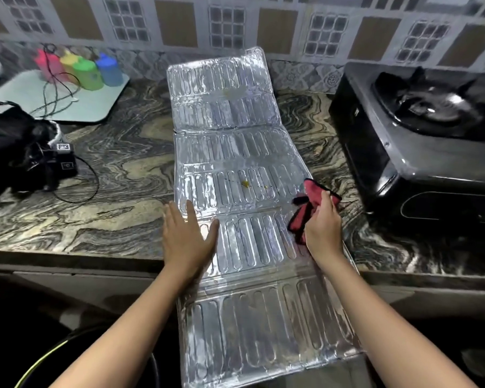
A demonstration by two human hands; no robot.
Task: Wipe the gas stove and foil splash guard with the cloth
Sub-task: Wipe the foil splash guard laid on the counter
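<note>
The silver foil splash guard (235, 152) lies unfolded flat across the marbled counter, its near end hanging over the counter's front edge. A small yellow stain (245, 183) marks its middle panel and a fainter one (233, 92) the far panel. My left hand (186, 236) presses flat on the guard's left edge, fingers spread. My right hand (324, 228) grips a red cloth with black trim (308, 203) at the guard's right edge. The black gas stove (420, 130) stands at the right, apart from both hands.
A pale tray (34, 99) at the back left carries several coloured bottles (87, 70) and a cable. A black bag (9, 144) and a small black device (65, 161) with a cord sit at the left. Tiled wall runs behind.
</note>
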